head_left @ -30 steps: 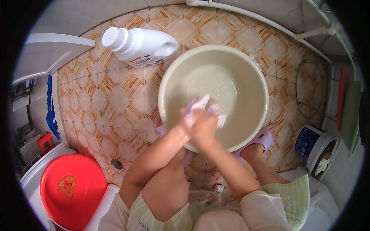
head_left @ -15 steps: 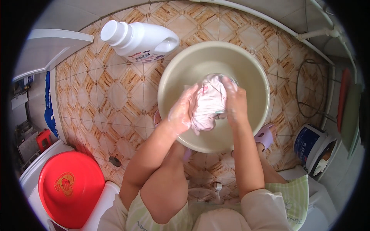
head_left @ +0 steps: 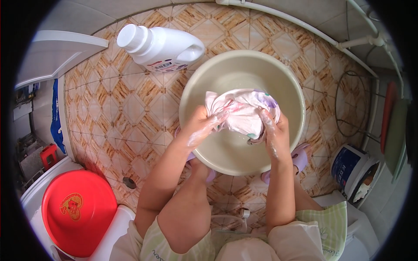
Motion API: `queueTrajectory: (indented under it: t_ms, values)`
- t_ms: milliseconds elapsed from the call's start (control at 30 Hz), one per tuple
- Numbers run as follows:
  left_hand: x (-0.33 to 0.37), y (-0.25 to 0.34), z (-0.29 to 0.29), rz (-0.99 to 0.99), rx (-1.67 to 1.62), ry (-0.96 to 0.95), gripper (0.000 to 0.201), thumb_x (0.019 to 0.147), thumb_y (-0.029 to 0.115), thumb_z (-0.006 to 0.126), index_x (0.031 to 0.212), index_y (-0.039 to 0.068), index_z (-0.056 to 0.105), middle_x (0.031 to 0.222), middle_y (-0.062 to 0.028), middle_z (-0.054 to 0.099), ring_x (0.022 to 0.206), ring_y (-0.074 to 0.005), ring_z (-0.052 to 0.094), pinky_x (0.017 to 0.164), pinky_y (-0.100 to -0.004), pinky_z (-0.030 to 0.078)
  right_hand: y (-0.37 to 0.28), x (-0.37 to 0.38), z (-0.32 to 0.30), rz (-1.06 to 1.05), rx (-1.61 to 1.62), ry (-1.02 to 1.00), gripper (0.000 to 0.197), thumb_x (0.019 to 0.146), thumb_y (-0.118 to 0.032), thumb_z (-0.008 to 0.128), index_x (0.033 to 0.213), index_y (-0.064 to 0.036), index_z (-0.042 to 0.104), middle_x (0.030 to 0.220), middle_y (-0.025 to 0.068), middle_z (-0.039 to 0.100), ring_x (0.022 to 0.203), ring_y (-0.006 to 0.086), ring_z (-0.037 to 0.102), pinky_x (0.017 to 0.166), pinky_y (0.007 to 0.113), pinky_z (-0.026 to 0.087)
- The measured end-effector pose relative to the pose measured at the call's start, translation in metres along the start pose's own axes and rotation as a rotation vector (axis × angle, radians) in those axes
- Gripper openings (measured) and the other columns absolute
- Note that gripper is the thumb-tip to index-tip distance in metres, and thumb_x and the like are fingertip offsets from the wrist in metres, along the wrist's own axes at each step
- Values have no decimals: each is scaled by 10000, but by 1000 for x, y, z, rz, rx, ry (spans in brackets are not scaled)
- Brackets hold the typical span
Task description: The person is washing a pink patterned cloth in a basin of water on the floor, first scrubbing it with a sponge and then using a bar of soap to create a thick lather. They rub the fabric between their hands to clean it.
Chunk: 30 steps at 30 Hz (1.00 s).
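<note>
Between my hands a wet, pale pink cloth garment (head_left: pixel 244 111) with purple, green and red patches is spread out over a cream-coloured basin (head_left: pixel 191 93). My left hand (head_left: pixel 203 124) grips its left edge, thumb on top, with suds along the thumb and wrist. Closed on the right edge, my right hand (head_left: pixel 276 128) has its thumb over the cloth and foam down toward the wrist. Fingers under the fabric are partly hidden. Some water lies at the bottom of the basin, below the garment.
A white detergent bottle (head_left: pixel 163 47) stands left of the basin on the tiled floor (head_left: pixel 126 98). The red round basin (head_left: pixel 80 213) is at lower left. At right are a blue-and-white bucket (head_left: pixel 350 165) and white pipes (head_left: pixel 300 28). A floor drain (head_left: pixel 129 182) lies at left.
The garment was bunched upright between my hands; now it is opened out wider and flatter. My hands have moved apart, the right one lower, and more of the coloured print shows.
</note>
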<state>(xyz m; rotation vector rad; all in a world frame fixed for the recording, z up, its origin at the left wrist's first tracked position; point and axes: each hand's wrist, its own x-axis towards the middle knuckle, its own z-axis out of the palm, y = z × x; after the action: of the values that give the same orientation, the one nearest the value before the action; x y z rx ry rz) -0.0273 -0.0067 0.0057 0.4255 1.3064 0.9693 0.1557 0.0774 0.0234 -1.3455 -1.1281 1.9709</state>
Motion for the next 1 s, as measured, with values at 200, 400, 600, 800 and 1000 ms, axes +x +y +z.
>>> queueTrajectory:
  t_ms: [200,400,600,800,1000]
  values:
    - [27,-83,28,21,-768,86,407,937,266,452,1253,10,436,1107,-132,576,962,-208,600,835,-349,508,40,-26,78,-606,-670,119,235,838,-253,628,764,-31,605,759,134,642,591,243,620,526,373,468]
    - [17,-56,38,-101,-945,-32,355,925,342,453,1135,61,506,1060,-69,568,961,-176,569,800,-331,489,46,9,68,-404,-961,300,382,790,-358,631,580,-43,574,513,162,516,443,306,520,445,411,407]
    - [17,-70,36,-173,-891,-88,427,927,365,425,1284,131,403,1196,-61,497,1074,-182,478,879,-324,415,40,21,58,-196,-1152,154,275,758,-289,657,627,-58,586,571,131,562,488,274,549,477,390,435]
    - [25,-105,34,81,-948,-90,354,908,374,485,1165,131,506,1021,-73,558,929,-182,554,823,-307,464,64,-13,77,-845,-1050,54,175,685,-192,650,627,-50,564,595,124,563,500,267,540,502,391,437]
    - [37,-129,10,-221,-910,-4,382,927,378,444,1181,96,492,1037,-81,560,941,-199,564,877,-324,468,65,-21,80,-877,-1215,84,182,633,-185,678,603,-70,540,575,116,529,482,290,515,481,409,416]
